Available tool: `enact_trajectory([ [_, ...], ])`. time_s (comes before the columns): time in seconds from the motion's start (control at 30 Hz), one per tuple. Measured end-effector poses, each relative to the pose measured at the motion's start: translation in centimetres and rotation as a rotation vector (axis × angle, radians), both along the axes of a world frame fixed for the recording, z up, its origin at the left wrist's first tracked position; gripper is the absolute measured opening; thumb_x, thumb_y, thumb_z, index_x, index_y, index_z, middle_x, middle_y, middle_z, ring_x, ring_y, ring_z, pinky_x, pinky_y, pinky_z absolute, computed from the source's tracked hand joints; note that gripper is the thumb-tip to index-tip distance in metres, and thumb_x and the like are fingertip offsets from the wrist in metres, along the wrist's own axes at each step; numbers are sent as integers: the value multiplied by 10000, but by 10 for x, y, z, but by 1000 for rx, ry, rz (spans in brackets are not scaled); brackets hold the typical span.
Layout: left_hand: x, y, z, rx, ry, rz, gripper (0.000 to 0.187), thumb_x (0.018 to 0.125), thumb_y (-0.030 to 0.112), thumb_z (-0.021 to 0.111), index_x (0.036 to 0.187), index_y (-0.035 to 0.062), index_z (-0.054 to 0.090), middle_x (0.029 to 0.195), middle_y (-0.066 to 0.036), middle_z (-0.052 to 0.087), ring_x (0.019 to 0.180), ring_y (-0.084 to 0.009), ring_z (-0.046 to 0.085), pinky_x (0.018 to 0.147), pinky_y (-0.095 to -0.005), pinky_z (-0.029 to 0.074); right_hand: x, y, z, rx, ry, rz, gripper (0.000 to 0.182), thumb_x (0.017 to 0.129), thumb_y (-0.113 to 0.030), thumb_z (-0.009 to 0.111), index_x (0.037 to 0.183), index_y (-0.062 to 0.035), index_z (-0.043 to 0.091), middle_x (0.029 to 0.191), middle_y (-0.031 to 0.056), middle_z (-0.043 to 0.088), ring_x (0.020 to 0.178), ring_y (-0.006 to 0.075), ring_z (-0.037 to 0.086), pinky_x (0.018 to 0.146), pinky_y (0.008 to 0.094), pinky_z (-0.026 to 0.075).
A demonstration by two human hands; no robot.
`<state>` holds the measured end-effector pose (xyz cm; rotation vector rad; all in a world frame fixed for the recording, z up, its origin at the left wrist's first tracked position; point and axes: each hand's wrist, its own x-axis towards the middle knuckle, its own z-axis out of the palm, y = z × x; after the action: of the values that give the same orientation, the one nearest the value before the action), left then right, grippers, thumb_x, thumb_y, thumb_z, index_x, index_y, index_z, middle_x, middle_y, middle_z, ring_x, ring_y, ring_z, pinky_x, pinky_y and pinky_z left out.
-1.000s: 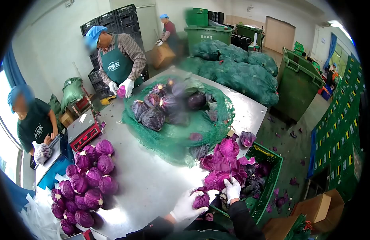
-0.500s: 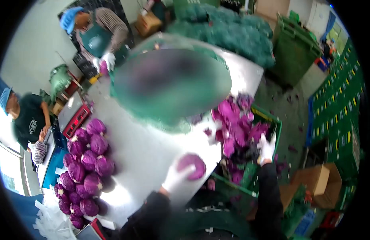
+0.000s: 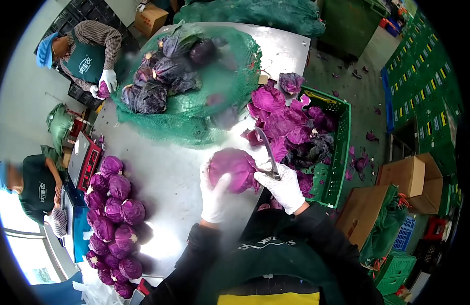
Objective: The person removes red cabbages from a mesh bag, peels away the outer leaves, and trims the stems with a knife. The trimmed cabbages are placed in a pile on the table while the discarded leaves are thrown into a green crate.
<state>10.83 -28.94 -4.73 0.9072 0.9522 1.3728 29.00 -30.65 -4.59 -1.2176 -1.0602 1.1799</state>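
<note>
A purple cabbage [image 3: 232, 169] rests in my gloved left hand [image 3: 212, 199], whose fingers and thumb wrap its left side. My gloved right hand [image 3: 286, 189] grips a curved knife [image 3: 268, 146] close against the cabbage's right side. The dark blade points up and away from me, and the handle is mostly hidden by my fingers. Just beyond, loose purple leaves [image 3: 288, 122] are heaped in and over the edge of a green crate [image 3: 341, 152].
Trimmed purple cabbages [image 3: 113, 208] form a pile on the metal table [image 3: 166, 198] at left. A green net bag [image 3: 194, 119] with untrimmed cabbages [image 3: 166, 71] lies at the back. Two co-workers stand at left, one holding a cabbage [image 3: 103, 90]. A red scale [image 3: 87, 161] stands nearby.
My right hand has come from over the crate to the cabbage, and the curved knife now shows in it. My left hand has moved slightly away from me with the cabbage. The view has shifted.
</note>
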Motion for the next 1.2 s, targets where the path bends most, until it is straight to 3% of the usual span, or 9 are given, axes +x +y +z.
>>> enact_trajectory([
  [0.23, -7, -11, 20, -309, -494, -117, 704, 901, 444, 654, 1455, 91, 402, 1433, -145, 464, 1337, -325, 443, 1123, -524, 370, 53, 17, 32, -397, 598, 36, 107, 865, -89, 734, 930, -80, 650, 725, -35, 576, 552, 58, 526, 448, 216, 368],
  [0.47, -18, -10, -2, -674, -1078, -217, 761, 943, 642, 420, 1510, 143, 319, 1512, -168, 372, 1379, -390, 387, 1101, -656, 317, 119, 60, 1, -263, 21, -407, 346, 913, -193, 706, 1234, -90, 628, 821, -46, 609, 611, 12, 532, 427, 174, 342],
  [0.63, -8, -7, 8, -223, 25, -557, 790, 940, 669, 415, 1537, 200, 196, 1530, -172, 313, 1345, -399, 408, 1062, -672, 348, 21, 27, 28, -315, 186, 178, 256, 948, -234, 674, 1182, -135, 647, 791, -92, 584, 531, 5, 450, 431, 184, 315],
  [0.7, -13, -4, 3, -794, -795, -597, 722, 979, 613, 412, 1518, 152, 276, 1501, -189, 379, 1293, -420, 488, 1035, -677, 385, 10, 26, 0, -431, 526, 159, 251, 905, -286, 735, 1010, -82, 633, 674, -49, 529, 498, 62, 480, 429, 245, 395],
  [0.8, -8, -11, -12, -545, -311, -154, 714, 972, 568, 494, 1523, 174, 267, 1516, -182, 346, 1313, -369, 475, 1068, -626, 380, 2, 22, -20, -523, 635, 160, 291, 953, -411, 650, 974, -127, 592, 684, -60, 523, 495, 66, 454, 427, 232, 324],
  [0.87, -9, -12, 12, -291, -280, -47, 700, 970, 473, 575, 1518, 151, 283, 1524, -163, 322, 1381, -328, 397, 1105, -537, 386, -8, 14, -30, -606, 762, 176, 283, 962, -413, 635, 1001, -136, 591, 704, -44, 544, 494, 70, 446, 441, 232, 306],
  [0.97, -22, -17, 13, -28, 361, -158, 727, 953, 456, 611, 1504, 98, 300, 1514, -171, 335, 1430, -311, 322, 1126, -483, 381, -22, 12, -26, -628, 621, 197, 305, 949, -397, 662, 1011, -106, 593, 676, -23, 533, 501, 84, 474, 440, 252, 342],
  [1.13, -47, -11, 21, -454, -818, -361, 876, 902, 706, 473, 1476, 57, 341, 1496, -220, 371, 1328, -398, 439, 1088, -515, 398, -21, 20, 2, -537, 481, 273, 282, 1019, -357, 547, 1049, -83, 608, 741, 27, 629, 472, 94, 523, 406, 223, 359],
  [1.2, -54, -18, 24, -471, -706, -206, 891, 885, 722, 488, 1483, 78, 338, 1513, -194, 364, 1354, -402, 405, 1082, -574, 382, -23, 28, -11, -512, 389, 341, 324, 1006, -327, 576, 1214, -79, 580, 818, 63, 688, 473, 89, 529, 404, 211, 357],
])
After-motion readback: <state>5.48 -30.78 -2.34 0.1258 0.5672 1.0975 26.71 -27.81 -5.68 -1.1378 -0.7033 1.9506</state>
